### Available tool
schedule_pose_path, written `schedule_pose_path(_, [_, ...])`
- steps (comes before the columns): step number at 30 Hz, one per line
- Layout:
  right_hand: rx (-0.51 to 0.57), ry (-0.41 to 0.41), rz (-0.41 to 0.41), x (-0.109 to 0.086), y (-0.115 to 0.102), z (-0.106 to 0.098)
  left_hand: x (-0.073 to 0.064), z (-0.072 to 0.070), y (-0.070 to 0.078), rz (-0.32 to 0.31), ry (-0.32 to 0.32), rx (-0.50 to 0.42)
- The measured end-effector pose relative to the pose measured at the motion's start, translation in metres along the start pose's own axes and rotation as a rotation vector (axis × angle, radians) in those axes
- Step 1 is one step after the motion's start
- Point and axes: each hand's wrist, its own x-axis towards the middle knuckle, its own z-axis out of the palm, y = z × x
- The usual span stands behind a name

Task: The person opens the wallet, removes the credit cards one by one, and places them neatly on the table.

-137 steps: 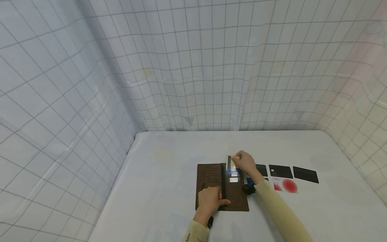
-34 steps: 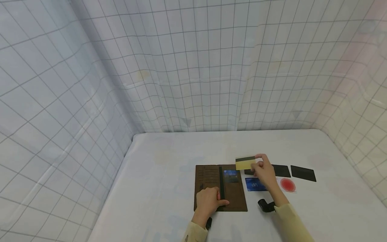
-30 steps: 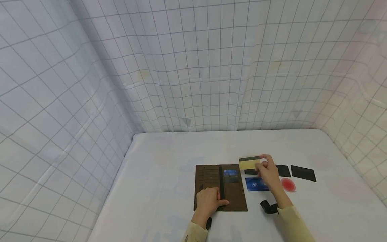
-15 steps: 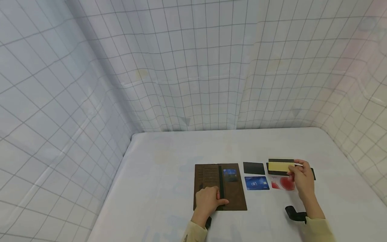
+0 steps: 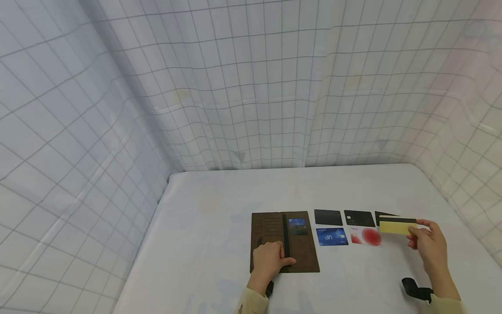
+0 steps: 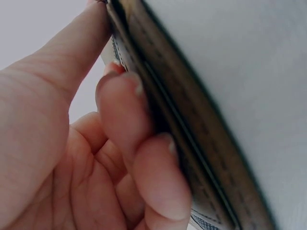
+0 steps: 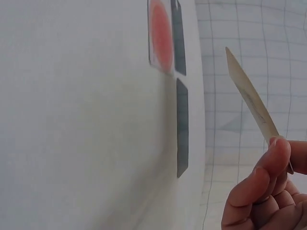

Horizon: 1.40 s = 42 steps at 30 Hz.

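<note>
1. Right hand (image 5: 431, 246) pinches the yellow card (image 5: 395, 227), up off the white table (image 5: 208, 244)!
2. Left hand (image 5: 268, 260) grips the open brown wallet (image 5: 307, 255), fingers curled.
3. Right of the wallet, 2 rows: 3 black cards (image 5: 328, 217) behind, blue card (image 5: 332, 237) and red-and-white card (image 5: 370, 237) in front.

The left hand (image 5: 268, 259) lies near the middle, back upward, fingers curled and thumb (image 5: 289, 261) stretched rightward. Farther right, the right hand (image 5: 431, 244) is raised in a pinch, lower fingers curled. Both forearms (image 5: 444, 280) reach in from the near side.
</note>
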Motion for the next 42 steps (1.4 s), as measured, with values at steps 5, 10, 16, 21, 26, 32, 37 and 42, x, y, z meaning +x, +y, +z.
schedule_pose_path(5, [-0.039, -0.01, 0.051, -0.011, -0.009, -0.009, 0.001, 0.001, -0.002, 0.0, 0.008, -0.002])
schedule_pose_path(10, [-0.095, -0.02, 0.079, -0.009, -0.001, -0.017, 0.001, 0.003, -0.002, 0.002, 0.01, -0.001])
schedule_pose_path(16, [-0.249, -0.032, 0.082, -0.006, 0.006, -0.02, -0.001, 0.002, -0.001, 0.006, 0.026, -0.002])
schedule_pose_path(21, [-0.467, -0.082, 0.046, -0.003, 0.006, -0.025, -0.002, 0.0, 0.0, 0.007, 0.024, -0.014])
schedule_pose_path(26, [-0.631, -0.12, 0.043, 0.002, 0.009, -0.03, -0.002, 0.0, 0.0, 0.004, 0.015, -0.022])
schedule_pose_path(32, [-0.691, -0.148, 0.073, 0.007, 0.013, -0.031, -0.002, -0.001, 0.001, -0.001, 0.012, -0.015])
schedule_pose_path(37, [-0.756, -0.163, 0.099, 0.007, 0.01, -0.031, -0.003, -0.002, 0.001, -0.002, 0.017, -0.015])
schedule_pose_path(42, [-0.836, -0.181, 0.138, 0.006, 0.005, -0.029, -0.003, -0.001, 0.002, 0.01, 0.034, -0.031])
